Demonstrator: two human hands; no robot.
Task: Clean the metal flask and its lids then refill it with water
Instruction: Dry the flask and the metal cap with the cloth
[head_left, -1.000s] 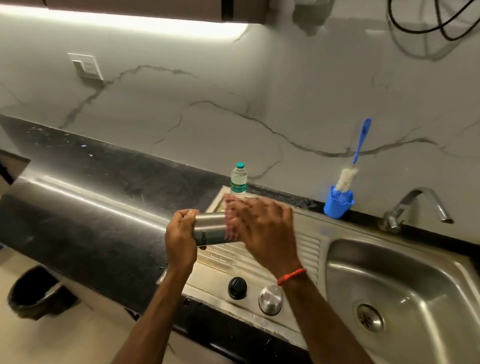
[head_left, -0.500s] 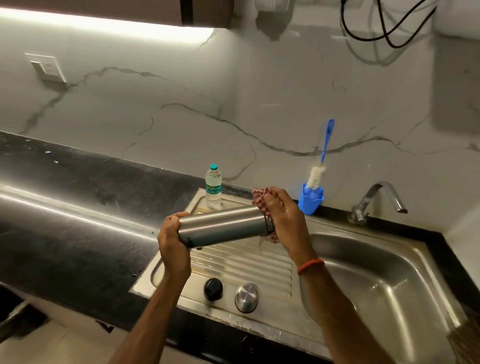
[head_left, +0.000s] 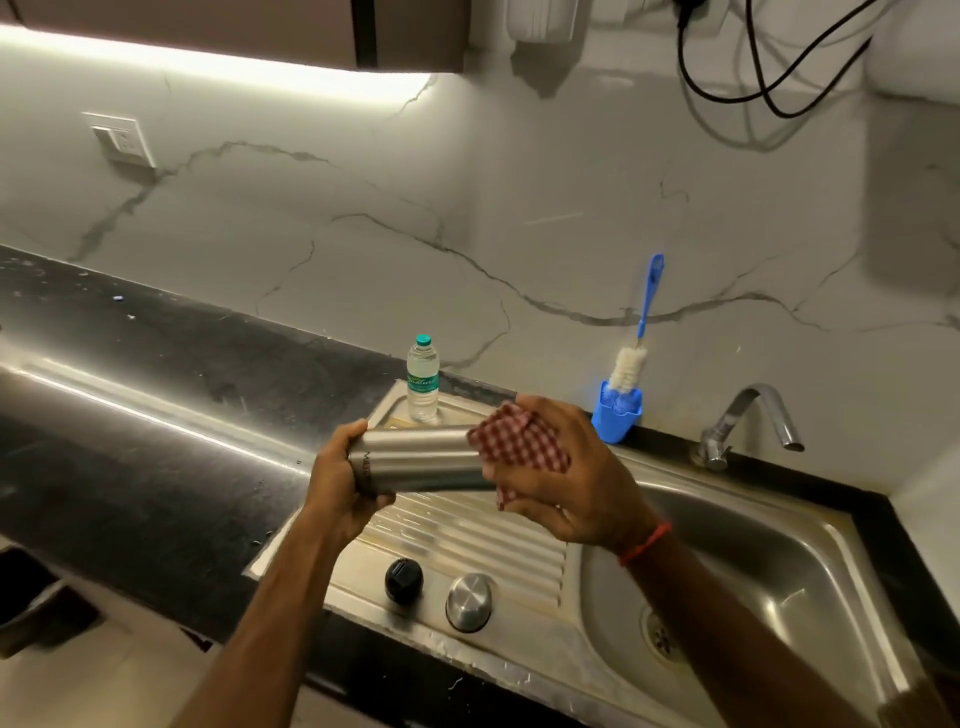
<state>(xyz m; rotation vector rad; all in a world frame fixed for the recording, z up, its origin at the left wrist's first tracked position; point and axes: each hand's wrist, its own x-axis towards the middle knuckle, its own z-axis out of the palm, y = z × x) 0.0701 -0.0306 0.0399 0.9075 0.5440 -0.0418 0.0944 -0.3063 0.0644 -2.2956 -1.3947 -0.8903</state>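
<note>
Left hand (head_left: 337, 483) fingers clench the base of the flask (head_left: 421, 462); the right hand (head_left: 566, 483) grasps a cloth (head_left: 519, 441) round its right end, level above the drainboard (head_left: 467, 530). It is stiff, smooth steel, probably wet and slippery, so grip the body firmly. The lids (head_left: 403, 580) lie nearer.

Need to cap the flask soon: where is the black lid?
Head view: black lid sits on the drainboard, near its front edge, left of the metal lid.

Left hand (head_left: 340, 488) grips flask (head_left: 415, 460); right hand (head_left: 566, 478) presses checked cloth (head_left: 519, 441).
</note>
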